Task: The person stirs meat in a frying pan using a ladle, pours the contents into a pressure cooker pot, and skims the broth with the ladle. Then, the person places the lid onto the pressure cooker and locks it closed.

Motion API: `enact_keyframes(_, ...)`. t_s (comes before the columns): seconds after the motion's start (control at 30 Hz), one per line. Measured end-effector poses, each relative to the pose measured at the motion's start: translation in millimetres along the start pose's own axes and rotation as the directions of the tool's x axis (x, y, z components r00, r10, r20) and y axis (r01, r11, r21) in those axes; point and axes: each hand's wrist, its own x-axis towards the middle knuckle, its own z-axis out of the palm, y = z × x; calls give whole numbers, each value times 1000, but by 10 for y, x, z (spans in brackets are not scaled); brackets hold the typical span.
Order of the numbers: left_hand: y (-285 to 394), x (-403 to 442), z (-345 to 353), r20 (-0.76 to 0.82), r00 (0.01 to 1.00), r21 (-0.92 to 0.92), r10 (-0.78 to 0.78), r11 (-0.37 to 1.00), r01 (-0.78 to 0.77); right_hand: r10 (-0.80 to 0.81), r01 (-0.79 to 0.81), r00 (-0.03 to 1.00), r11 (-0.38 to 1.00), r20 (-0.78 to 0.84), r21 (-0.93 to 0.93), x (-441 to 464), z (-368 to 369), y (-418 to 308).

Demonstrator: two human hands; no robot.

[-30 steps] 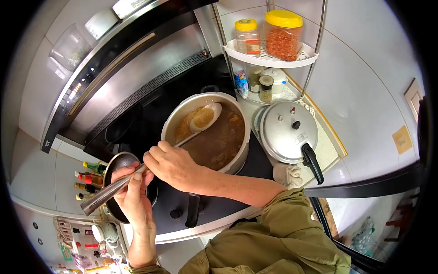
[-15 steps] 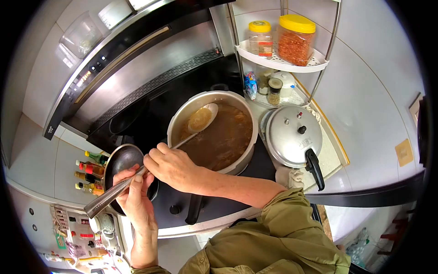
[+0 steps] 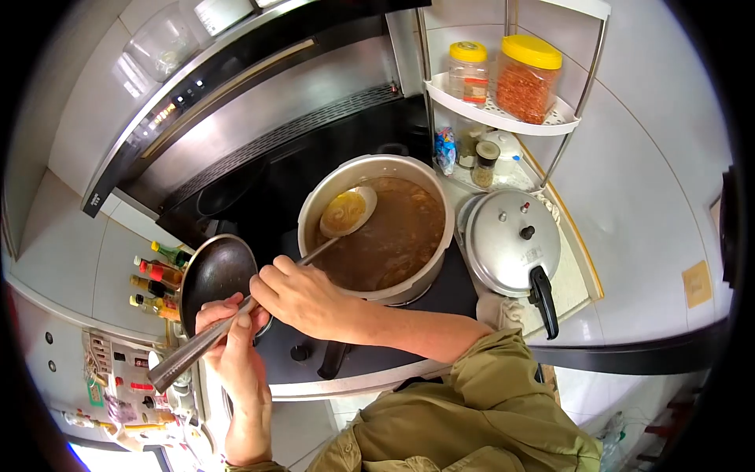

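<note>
A large metal pot (image 3: 434,277) of brown broth stands on the black stove. The bowl of a long-handled metal ladle (image 3: 346,211) rests at the broth's surface on the pot's left side, with yellowish liquid in it. My right hand (image 3: 303,299) is wrapped round the handle just outside the pot's rim. Lower on the same handle, my left hand (image 3: 234,338) grips it near its wide end with thumb and fingers. Behind my left hand, a dark pan (image 3: 216,271) sits on the left of the stove.
A pressure cooker lid (image 3: 511,240) with a black handle lies right of the pot. Above it, a corner shelf (image 3: 503,118) bears yellow-lidded jars. Several sauce bottles (image 3: 161,273) stand left of the pan. The range hood (image 3: 236,86) overhangs the stove's back.
The view has shifted, so pot, lid and shelf appear farther right. The ladle's bowl has moved toward the pot's left side and sits lower. Both hands keep their grip.
</note>
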Motion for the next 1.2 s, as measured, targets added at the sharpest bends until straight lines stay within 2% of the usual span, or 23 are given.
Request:
enact_keyframes(0.2, 52, -156, -39, 132, 988, 42, 86, 995, -92, -17, 17, 997, 1000, -75, -2, -66, -79, -82)
enact_keyframes(0.33, 25, -261, -87, 137, 978, 44, 158, 985, -166, -38, 36, 995, 999, -97, -26, -75, -115, -161)
enact_keyframes(0.53, 149, -421, -232, 59, 988, 7, 146, 989, -146, -113, 105, 987, 991, -115, -79, 15, -138, -391)
enact_keyframes(0.67, 288, -593, -465, 18, 980, -29, 196, 980, -196, -123, 123, 990, 992, -65, -3, 76, -108, -720)
enact_keyframes(0.77, 440, -902, -916, -39, 966, -22, 257, 966, -258, -177, 179, 984, 981, -30, 75, 102, 16, -1215)
enact_keyframes(0.8, 486, -990, -1043, -37, 956, -2, 290, 957, -290, -195, 196, 980, 976, -28, 91, 99, 70, -1366)
enact_keyframes(0.87, 684, -1243, -1255, -131, 966, 75, 223, 974, -214, -252, 258, 966, 954, -55, 151, 99, 189, -1704)
enact_keyframes(0.97, 903, -1663, -1704, -203, 944, 128, 262, 962, -239, -311, 313, 949, 915, -49, 255, 55, 360, -2306)
enact_keyframes(1.07, 1059, -2221, -2328, -195, 914, 467, 357, 853, -233, -367, 350, 930, 862, -26, 367, -36, 517, -2996)
enact_keyframes(1.2, 1497, -3010, -2815, -313, 853, 591, 418, 788, -169, -436, 387, 899, 761, -30, 520, -240, 707, -4016)
